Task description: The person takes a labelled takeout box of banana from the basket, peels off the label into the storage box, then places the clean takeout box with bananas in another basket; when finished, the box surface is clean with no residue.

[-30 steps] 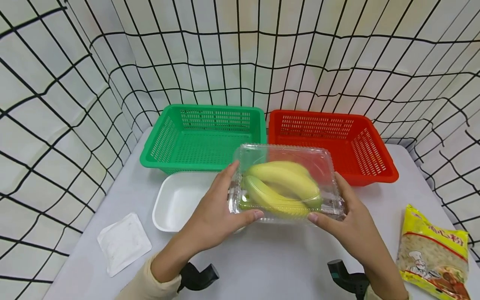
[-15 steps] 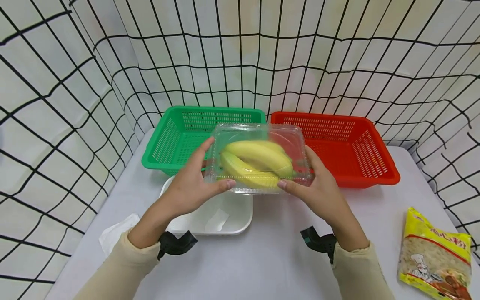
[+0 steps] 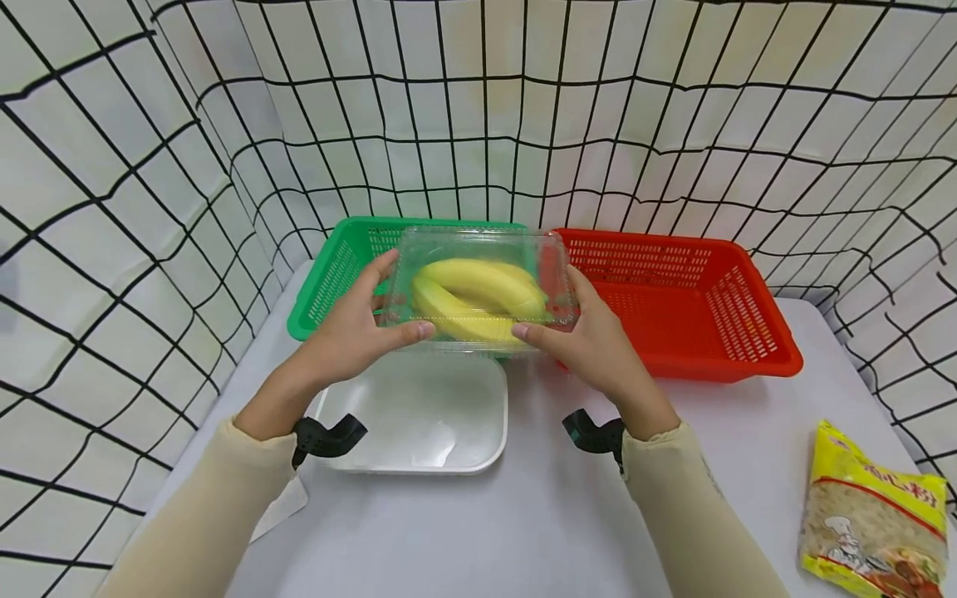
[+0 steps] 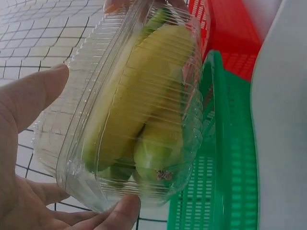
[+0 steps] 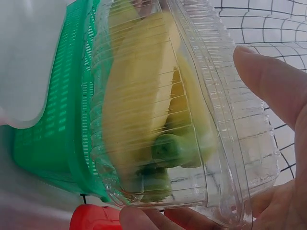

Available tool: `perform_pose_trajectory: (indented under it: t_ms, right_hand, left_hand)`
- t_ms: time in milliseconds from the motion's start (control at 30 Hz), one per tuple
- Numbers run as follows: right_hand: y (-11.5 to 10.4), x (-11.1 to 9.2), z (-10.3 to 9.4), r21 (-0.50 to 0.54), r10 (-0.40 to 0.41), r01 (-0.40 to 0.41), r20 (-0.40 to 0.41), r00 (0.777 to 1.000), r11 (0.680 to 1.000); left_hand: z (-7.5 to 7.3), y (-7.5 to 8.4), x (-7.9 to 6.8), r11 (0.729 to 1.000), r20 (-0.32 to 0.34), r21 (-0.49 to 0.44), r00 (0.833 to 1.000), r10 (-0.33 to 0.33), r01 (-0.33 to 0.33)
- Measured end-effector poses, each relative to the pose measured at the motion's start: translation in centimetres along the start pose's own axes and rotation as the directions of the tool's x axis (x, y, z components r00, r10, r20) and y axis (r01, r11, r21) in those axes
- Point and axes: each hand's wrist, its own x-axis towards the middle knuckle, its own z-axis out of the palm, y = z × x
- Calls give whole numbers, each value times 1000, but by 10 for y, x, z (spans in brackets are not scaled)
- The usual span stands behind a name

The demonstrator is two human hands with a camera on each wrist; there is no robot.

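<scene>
Between both hands is a clear plastic clamshell box point(image 3: 478, 241) with yellow bananas point(image 3: 478, 282) inside, their tips greenish. My left hand point(image 3: 351, 328) grips its left end, thumb on the near edge and fingers round the side. At the right end my right hand point(image 3: 591, 340) grips it the same way. In the head view the box overlaps the green basket point(image 3: 302, 307), above the white tray point(image 3: 419, 415). The left wrist view shows the lid facing away and the bananas point(image 4: 139, 91) through the ribbed wall; fingers curl under the end.
A red basket point(image 3: 673, 332) stands at the back right beside the green one. To the far right lies a yellow food bag point(image 3: 875, 515). A white packet point(image 3: 280, 507) pokes out behind the left sleeve. Black wire mesh point(image 3: 516, 116) bounds the table point(image 3: 493, 540).
Both hands have carried the box of bananas leftward and away from the body, from in front of the red basket to over the green one. The white tray now shows more fully.
</scene>
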Motion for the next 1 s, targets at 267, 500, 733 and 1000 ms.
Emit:
perform_pose_trajectory:
  t_ms: [267,500,733,1000]
  right_hand:
    - [-7,25,12,18,-28,28,12,1000,999]
    - [-11,49,19,58,-50,46,63,997,997]
    - [-11,70,28,-9,6,-5,92,996,1000]
    - [-11,86,39,-115,134,-121,114,984,986]
  left_hand:
    - [-16,-12,14,1000,9,-18,1000,-22,22]
    - [-25,-24,28,999,-6,20,999,-48,48]
    - [-35,-39,41,996,28,35,997,-78,77]
    - [-40,-58,53,994,66,11,992,-106,105]
